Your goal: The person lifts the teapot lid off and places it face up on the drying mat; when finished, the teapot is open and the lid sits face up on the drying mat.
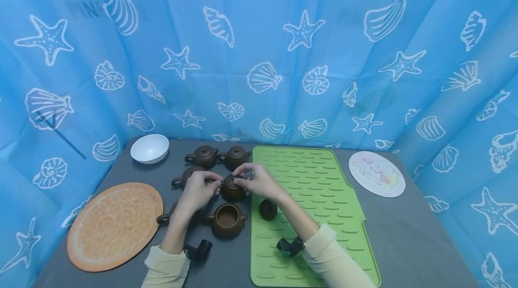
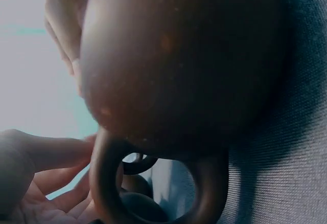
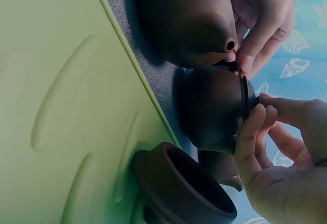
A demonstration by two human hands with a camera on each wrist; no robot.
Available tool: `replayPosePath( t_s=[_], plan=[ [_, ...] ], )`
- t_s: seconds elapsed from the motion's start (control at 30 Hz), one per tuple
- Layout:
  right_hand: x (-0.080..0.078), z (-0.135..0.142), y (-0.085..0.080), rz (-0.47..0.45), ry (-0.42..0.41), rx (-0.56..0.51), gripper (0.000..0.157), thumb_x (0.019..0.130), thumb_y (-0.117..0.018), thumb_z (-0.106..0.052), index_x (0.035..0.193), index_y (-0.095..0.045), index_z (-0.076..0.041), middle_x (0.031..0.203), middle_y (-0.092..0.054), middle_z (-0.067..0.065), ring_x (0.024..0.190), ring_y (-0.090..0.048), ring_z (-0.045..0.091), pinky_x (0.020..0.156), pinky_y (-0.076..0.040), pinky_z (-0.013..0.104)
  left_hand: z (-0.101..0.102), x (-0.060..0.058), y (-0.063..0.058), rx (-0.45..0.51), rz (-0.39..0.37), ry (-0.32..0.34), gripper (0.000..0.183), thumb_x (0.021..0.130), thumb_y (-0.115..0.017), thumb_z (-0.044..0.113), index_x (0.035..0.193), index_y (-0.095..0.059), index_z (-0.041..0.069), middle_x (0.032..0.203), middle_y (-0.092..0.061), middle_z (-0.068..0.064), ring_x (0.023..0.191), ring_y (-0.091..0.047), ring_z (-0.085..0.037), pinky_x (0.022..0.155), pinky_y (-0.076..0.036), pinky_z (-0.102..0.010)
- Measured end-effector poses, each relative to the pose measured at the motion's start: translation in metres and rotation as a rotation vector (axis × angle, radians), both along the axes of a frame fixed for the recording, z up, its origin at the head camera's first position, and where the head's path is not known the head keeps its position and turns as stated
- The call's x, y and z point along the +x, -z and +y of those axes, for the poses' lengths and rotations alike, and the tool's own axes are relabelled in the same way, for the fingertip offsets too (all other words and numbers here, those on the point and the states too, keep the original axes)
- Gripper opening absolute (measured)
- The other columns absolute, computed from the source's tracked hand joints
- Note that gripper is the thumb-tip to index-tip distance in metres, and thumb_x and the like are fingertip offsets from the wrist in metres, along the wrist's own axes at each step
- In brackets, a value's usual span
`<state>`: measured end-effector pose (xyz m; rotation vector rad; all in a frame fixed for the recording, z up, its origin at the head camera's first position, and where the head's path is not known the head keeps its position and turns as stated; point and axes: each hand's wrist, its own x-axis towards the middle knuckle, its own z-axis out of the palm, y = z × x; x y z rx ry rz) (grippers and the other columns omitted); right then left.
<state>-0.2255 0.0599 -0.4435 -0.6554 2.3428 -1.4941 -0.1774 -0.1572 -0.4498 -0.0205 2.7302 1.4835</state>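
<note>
At centre, a lid [image 1: 229, 182] is pinched by the right hand [image 1: 257, 182]; whether anything is gripped by the left hand [image 1: 199, 191] is unclear; below, one teapot [image 1: 225, 230] is left uncovered.

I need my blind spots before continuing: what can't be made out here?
Near-left teapot, head view: body mostly hidden by the left forearm.
Pinched lid, head view: partly covered by the right hand.
Closest teapot, left wrist view: cut off by the top edge.
Loose lid, right wrist view: inside lost in shadow.
Drawing on the white oval, head view: details too small.
</note>
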Motion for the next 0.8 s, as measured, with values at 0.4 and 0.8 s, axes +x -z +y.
replayPosePath(
  t_s=[0.4,0.8],
  plan=[
    [0.003,-0.001,0.001,0.02,0.002,0.021,0.016,0.104,-0.072,-0.008,0.118,-0.073,-0.004,0.113,-0.068,0.016,0.059,-0.06,0.012,0.066,-0.065,0.057,0.001,-0.002,0.003,0.032,-0.024,-0.03,0.017,0.107,-0.066,0.006,0.115,-0.08,0.002,0.093,-0.081,-0.011,0.077,-0.075,-0.013,0.069,-0.054,-0.02],
    [0.02,0.011,-0.006,0.054,0.014,-0.04,0.018,0.107,-0.069,-0.013,0.122,-0.071,-0.005,0.129,-0.061,0.023,0.062,-0.055,0.016,0.054,-0.046,0.022,0.004,-0.001,0.003,0.034,-0.029,-0.048,0.016,0.106,-0.067,0.007,0.115,-0.08,0.003,0.091,-0.08,-0.01,0.076,-0.073,-0.015,0.069,-0.055,-0.023]
  ],
)
